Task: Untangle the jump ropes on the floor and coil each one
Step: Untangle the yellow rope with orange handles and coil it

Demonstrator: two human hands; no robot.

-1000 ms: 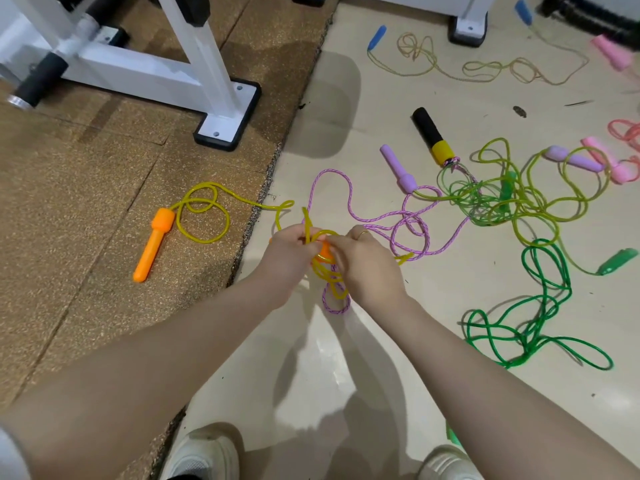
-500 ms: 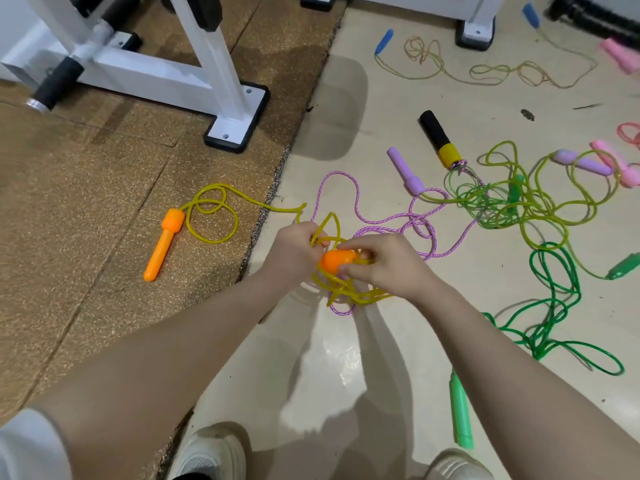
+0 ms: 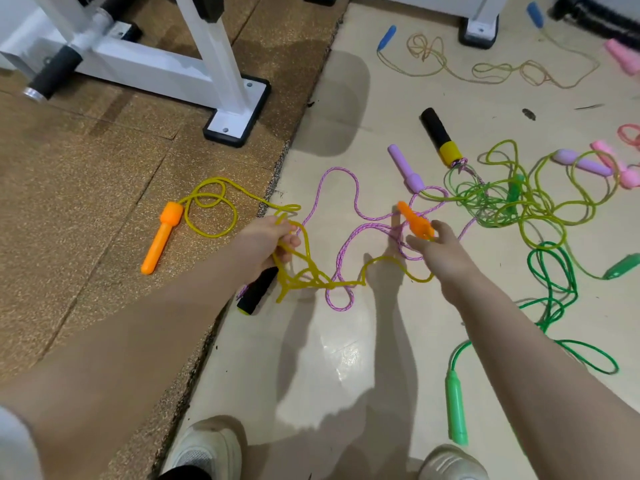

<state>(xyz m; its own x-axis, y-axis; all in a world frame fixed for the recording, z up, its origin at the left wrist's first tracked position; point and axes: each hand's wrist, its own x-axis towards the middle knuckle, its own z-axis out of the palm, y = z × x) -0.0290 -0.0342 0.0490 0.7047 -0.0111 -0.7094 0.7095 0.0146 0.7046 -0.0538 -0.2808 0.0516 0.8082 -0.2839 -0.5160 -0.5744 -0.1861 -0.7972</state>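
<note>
In the middle of the frame we see the left hand (image 3: 268, 242) curled round a bunch of loops of the yellow rope (image 3: 304, 271), while the right hand (image 3: 438, 249), right of centre, pinches an orange handle (image 3: 415, 221) between thumb and fingers, its narrow end pointing up and to the left. The yellow rope sags between the two hands in a knotted stretch just above the pale floor (image 3: 346, 358), and from the left hand it runs up and left onto the brown mat (image 3: 86, 188), where it curls in loops and ends at a second orange handle (image 3: 162, 237) lying flat at middle left. A purple braided rope (image 3: 337, 216) winds across the floor between and beneath the hands, passing through the yellow knot; it leads up to a lilac handle (image 3: 405, 168) above the right hand. Below the left hand lies a black foam handle (image 3: 258, 292), partly hidden by the wrist. To the right of the frame a green rope (image 3: 554, 289) and a lime-yellow rope (image 3: 540, 209) are heaped in a tangle, with a light green handle (image 3: 456, 408) lying at lower right. A black and yellow handle (image 3: 440, 136) rests at upper centre-right. A white metal frame (image 3: 166, 67) stands on the mat at upper left, and two white shoes (image 3: 204, 448) show at the bottom edge.
</note>
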